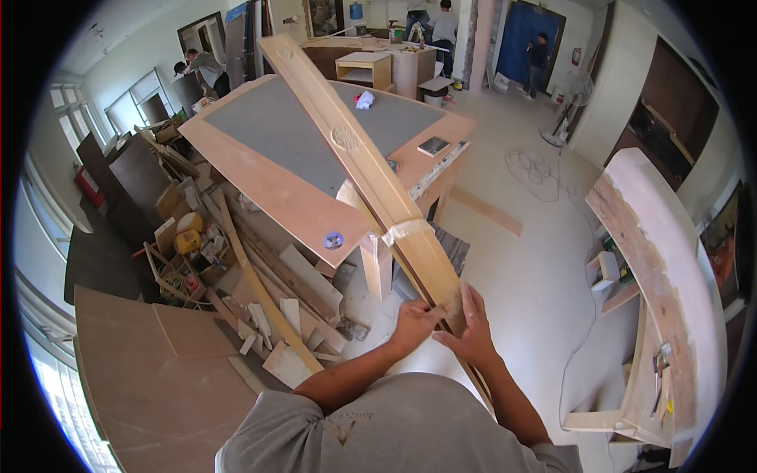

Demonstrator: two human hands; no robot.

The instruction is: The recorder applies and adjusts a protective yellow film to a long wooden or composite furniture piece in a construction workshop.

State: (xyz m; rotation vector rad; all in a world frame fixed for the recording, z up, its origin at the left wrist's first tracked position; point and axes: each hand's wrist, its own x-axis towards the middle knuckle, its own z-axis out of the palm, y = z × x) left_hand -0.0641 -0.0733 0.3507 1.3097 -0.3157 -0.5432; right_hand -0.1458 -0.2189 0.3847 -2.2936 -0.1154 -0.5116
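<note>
A bundle of long wooden mouldings [386,197] slants from my body up across the worktable, with a round carved ornament on its upper face. A band of pale masking tape [407,231] wraps it midway. Near its close end, my left hand [418,325] is closed at the left edge, fingertips against a pale patch that looks like tape. My right hand [471,327] grips the right side, fingers extended along it and thumb underneath toward the left hand. What lies beneath the fingertips is partly hidden.
The worktable [268,189] has a grey top panel, with a tape roll [333,240] on its near corner. Wood offcuts [292,315] litter the left floor. A curved wooden piece [643,244] stands right. Cable [536,169] lies near a fan [569,102]. Several people are farther back.
</note>
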